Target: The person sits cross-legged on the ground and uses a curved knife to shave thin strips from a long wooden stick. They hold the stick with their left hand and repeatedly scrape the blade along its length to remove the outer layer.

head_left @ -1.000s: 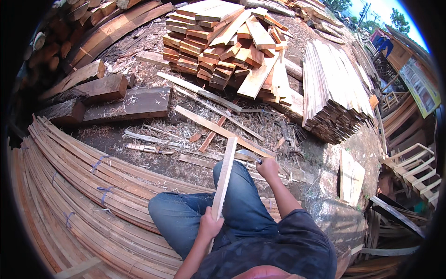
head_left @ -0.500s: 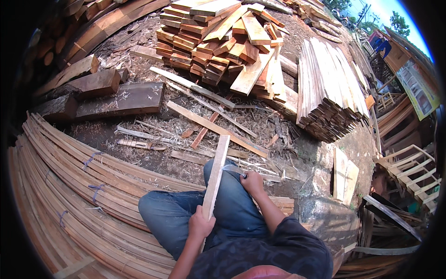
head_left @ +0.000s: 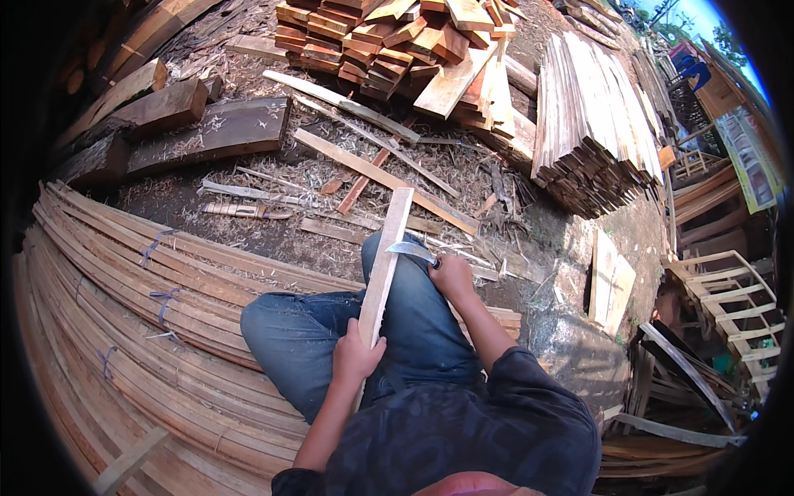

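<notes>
A long, pale wooden slat point(head_left: 386, 269) slants up from my lap, resting over my bent leg. Around its lower part my left hand point(head_left: 357, 353) is closed. My right hand point(head_left: 452, 277) grips the dark handle of a knife with a curved blade point(head_left: 409, 250). The blade points left, and its tip meets the slat's right edge near the upper end; whether it bites into the wood I cannot tell. My legs are crossed in blue jeans point(head_left: 289, 331).
Bundled long strips point(head_left: 165, 310) lie at my left, tied with bluish cord. Ahead, loose slats point(head_left: 385, 178) and shavings cover the ground. Beyond stand a heap of boards point(head_left: 397, 50) and a neat plank stack point(head_left: 591, 124). Thick timbers point(head_left: 211, 136) lie at the far left.
The knife blade shows more clearly now, with its tip at the slat. My view has tipped downward, so the surroundings sit higher in the picture. Both hands keep their holds.
</notes>
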`<move>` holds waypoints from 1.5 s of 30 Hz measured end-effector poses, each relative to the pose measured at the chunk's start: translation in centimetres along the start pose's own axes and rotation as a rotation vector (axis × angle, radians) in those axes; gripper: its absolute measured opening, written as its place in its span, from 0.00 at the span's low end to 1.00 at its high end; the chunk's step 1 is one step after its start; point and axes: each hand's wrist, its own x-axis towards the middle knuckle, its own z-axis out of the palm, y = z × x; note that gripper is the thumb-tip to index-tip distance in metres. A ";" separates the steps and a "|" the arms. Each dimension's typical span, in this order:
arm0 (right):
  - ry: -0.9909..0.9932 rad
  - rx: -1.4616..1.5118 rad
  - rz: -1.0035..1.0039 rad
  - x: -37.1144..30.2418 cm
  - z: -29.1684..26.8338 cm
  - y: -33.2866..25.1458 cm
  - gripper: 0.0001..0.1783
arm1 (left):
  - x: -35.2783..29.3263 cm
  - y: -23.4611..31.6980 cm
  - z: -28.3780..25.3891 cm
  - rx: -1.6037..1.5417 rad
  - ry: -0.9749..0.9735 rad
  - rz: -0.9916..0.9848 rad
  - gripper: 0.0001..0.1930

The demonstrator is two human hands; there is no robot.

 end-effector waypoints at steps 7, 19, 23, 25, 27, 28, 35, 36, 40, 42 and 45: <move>0.034 -0.210 -0.106 1.9 -2.1 -2.5 0.15 | -0.7 0.8 -0.5 0.100 0.040 -0.023 0.22; 0.067 -0.499 0.147 15.9 -7.9 2.1 0.13 | -0.4 1.1 -0.3 0.096 0.028 -0.046 0.22; -0.002 -0.391 0.389 16.5 -8.0 7.5 0.20 | -0.3 1.0 -0.5 0.053 -0.010 -0.068 0.22; 0.035 -0.332 0.388 13.8 -6.6 7.6 0.21 | 0.1 0.4 -0.6 0.022 -0.037 -0.056 0.23; 0.059 -0.271 0.304 10.0 -3.6 8.1 0.22 | 0.3 -0.2 -0.6 -0.086 -0.059 -0.036 0.22; 0.069 -0.152 0.293 7.8 -1.8 8.2 0.21 | 0.4 -0.5 -0.6 -0.128 -0.070 -0.018 0.22; 0.266 0.275 0.142 -0.6 3.8 4.3 0.14 | 1.0 -1.4 -0.6 -0.377 -0.128 0.084 0.21; 0.204 0.229 0.125 0.3 2.2 3.5 0.14 | 1.1 -1.7 -0.6 -0.394 -0.141 0.085 0.21; 0.035 -0.065 -0.190 2.0 -2.9 -0.8 0.13 | 1.2 -1.8 -0.1 -0.442 -0.139 0.104 0.23; -0.081 -0.206 -0.274 2.1 -2.6 -1.7 0.11 | 1.3 -1.9 -0.1 -0.436 -0.155 0.101 0.24; -0.178 -0.314 -0.313 3.4 -2.0 -2.0 0.11 | 1.2 -1.6 -0.4 -0.400 -0.155 0.123 0.24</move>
